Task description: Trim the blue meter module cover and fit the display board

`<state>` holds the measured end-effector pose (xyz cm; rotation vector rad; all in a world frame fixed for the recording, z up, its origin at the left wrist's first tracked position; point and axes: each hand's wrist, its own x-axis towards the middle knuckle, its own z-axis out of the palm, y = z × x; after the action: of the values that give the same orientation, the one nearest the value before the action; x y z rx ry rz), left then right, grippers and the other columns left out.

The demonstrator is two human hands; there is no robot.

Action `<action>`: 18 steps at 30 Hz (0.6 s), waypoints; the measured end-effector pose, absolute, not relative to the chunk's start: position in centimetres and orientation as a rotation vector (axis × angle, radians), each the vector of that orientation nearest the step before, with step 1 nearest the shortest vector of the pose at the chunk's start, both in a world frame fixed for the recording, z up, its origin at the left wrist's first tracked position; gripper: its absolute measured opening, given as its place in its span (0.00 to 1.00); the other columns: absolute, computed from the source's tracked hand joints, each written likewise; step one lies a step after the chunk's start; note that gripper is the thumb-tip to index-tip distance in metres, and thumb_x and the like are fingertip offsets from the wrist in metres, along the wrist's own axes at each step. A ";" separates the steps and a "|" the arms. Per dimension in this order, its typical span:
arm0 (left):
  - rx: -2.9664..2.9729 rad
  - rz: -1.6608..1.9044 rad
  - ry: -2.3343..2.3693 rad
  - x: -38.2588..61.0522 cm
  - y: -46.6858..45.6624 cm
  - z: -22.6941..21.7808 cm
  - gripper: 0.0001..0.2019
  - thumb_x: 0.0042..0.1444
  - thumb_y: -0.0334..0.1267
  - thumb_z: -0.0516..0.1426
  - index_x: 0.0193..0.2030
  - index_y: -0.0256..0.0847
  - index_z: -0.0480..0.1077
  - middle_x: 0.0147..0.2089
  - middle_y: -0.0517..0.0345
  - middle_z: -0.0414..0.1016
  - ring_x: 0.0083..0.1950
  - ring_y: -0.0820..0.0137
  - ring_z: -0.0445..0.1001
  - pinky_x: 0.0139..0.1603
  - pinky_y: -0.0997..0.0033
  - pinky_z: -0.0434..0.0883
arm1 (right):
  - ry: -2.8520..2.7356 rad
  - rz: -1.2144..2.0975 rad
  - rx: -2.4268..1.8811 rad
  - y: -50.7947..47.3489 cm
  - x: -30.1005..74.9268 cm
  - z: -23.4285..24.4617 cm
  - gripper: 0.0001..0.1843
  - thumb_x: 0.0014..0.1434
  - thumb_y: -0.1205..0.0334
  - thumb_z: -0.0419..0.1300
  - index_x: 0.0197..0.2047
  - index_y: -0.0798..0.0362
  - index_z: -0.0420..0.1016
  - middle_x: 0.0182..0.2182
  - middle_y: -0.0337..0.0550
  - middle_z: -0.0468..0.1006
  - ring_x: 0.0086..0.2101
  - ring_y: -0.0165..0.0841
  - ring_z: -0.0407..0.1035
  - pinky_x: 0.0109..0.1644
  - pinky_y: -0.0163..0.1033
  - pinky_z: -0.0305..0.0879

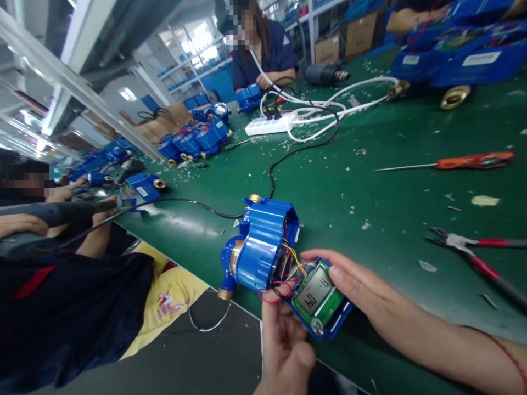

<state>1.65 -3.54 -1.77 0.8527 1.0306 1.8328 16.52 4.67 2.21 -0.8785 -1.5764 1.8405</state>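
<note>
A green circuit board [330,308] with a small lit display [312,293] sits in a blue plastic cover [343,321] near the table's front edge. My left hand [288,334] grips the cover's lower left side, its fingertips by the wires. Along the upper right side, my right hand [354,282] has its thumb at the display's corner and its fingers on the far edge. Thin red, yellow and black wires [293,262] join the board to a blue water meter [259,247] with brass fittings, which lies on its side just left of my hands.
Diagonal pliers [461,244] and an orange screwdriver [473,161] lie at the right. A white power strip [269,125], cables and a heat gun [327,74] are farther back. Several meters [197,140] stand at the back left. Co-workers sit at left and across the green table [329,175].
</note>
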 end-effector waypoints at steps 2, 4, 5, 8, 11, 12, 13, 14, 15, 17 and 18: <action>0.725 1.758 0.992 1.2 -3.5 -1.2 0.11 0.59 0.44 0.61 0.48 0.52 0.76 0.48 0.56 0.82 0.48 0.67 0.81 0.47 0.71 0.79 | -1.570 1.845 -0.868 4.5 16.5 2.0 0.25 0.71 0.41 0.43 0.62 0.46 0.60 0.55 0.42 0.69 0.52 0.33 0.66 0.61 0.40 0.61; 0.597 1.738 1.005 1.2 -3.4 -0.6 0.08 0.62 0.42 0.58 0.44 0.51 0.79 0.45 0.57 0.83 0.45 0.70 0.82 0.46 0.74 0.78 | -1.565 1.852 -0.864 4.3 16.5 1.8 0.26 0.70 0.41 0.43 0.62 0.46 0.59 0.56 0.43 0.69 0.52 0.34 0.66 0.61 0.42 0.61; 0.552 1.748 1.014 1.3 -3.4 -0.3 0.06 0.60 0.41 0.60 0.42 0.50 0.79 0.43 0.58 0.84 0.45 0.71 0.82 0.46 0.75 0.78 | -1.561 1.850 -0.870 4.2 16.4 1.7 0.26 0.70 0.41 0.43 0.62 0.46 0.59 0.56 0.44 0.69 0.52 0.35 0.66 0.61 0.43 0.61; 0.472 1.778 1.033 1.8 -3.1 0.1 0.04 0.56 0.39 0.64 0.39 0.51 0.80 0.41 0.62 0.84 0.45 0.74 0.81 0.46 0.80 0.77 | -1.559 1.840 -0.899 4.0 16.4 1.5 0.26 0.70 0.40 0.44 0.61 0.47 0.61 0.55 0.45 0.69 0.52 0.36 0.67 0.62 0.44 0.60; 0.454 1.802 1.049 2.1 -3.0 0.0 0.05 0.55 0.40 0.65 0.39 0.52 0.80 0.40 0.64 0.85 0.43 0.76 0.82 0.45 0.82 0.76 | -1.562 1.839 -0.896 3.9 16.3 1.3 0.26 0.70 0.40 0.43 0.59 0.47 0.61 0.54 0.45 0.69 0.51 0.35 0.67 0.61 0.43 0.61; 0.460 1.813 1.060 2.2 -3.0 0.0 0.05 0.55 0.40 0.65 0.39 0.52 0.80 0.40 0.64 0.85 0.43 0.76 0.82 0.45 0.82 0.76 | -1.564 1.838 -0.893 3.9 16.3 1.2 0.25 0.70 0.40 0.43 0.60 0.47 0.60 0.54 0.45 0.69 0.51 0.34 0.67 0.60 0.42 0.61; 0.472 1.826 1.074 2.3 -3.0 0.0 0.04 0.55 0.40 0.65 0.38 0.52 0.80 0.40 0.64 0.85 0.43 0.76 0.82 0.45 0.82 0.76 | -1.567 1.836 -0.889 3.8 16.3 1.2 0.25 0.70 0.40 0.42 0.60 0.47 0.59 0.55 0.45 0.69 0.51 0.34 0.67 0.60 0.41 0.62; 0.485 1.835 1.091 2.3 -3.0 0.0 0.04 0.55 0.41 0.65 0.38 0.51 0.80 0.40 0.63 0.85 0.42 0.75 0.82 0.45 0.82 0.77 | -1.570 1.834 -0.885 3.8 16.3 1.1 0.24 0.71 0.41 0.42 0.60 0.46 0.58 0.55 0.44 0.68 0.52 0.33 0.66 0.60 0.41 0.62; 0.495 1.843 1.106 2.3 -3.0 0.0 0.04 0.55 0.41 0.65 0.37 0.50 0.80 0.39 0.63 0.85 0.42 0.75 0.82 0.45 0.82 0.77 | -1.575 1.832 -0.882 3.8 16.3 1.1 0.24 0.71 0.41 0.43 0.60 0.46 0.58 0.55 0.44 0.68 0.52 0.33 0.66 0.60 0.41 0.61; 0.499 1.849 1.131 2.3 -3.1 0.0 0.04 0.54 0.41 0.65 0.37 0.48 0.80 0.39 0.61 0.85 0.41 0.74 0.82 0.43 0.81 0.77 | -1.589 1.826 -0.875 3.8 16.3 1.1 0.23 0.71 0.42 0.43 0.61 0.46 0.57 0.55 0.44 0.68 0.52 0.33 0.66 0.60 0.41 0.61; 0.493 1.847 1.139 2.3 -3.1 0.1 0.05 0.54 0.41 0.65 0.37 0.48 0.80 0.39 0.61 0.85 0.41 0.74 0.82 0.43 0.81 0.78 | -1.595 1.822 -0.872 3.8 16.3 1.2 0.23 0.71 0.42 0.43 0.61 0.46 0.57 0.55 0.44 0.67 0.52 0.33 0.66 0.60 0.41 0.61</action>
<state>2.29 -3.09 0.07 0.4928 1.1393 1.8469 16.34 3.81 1.19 -0.8717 -1.5947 1.8217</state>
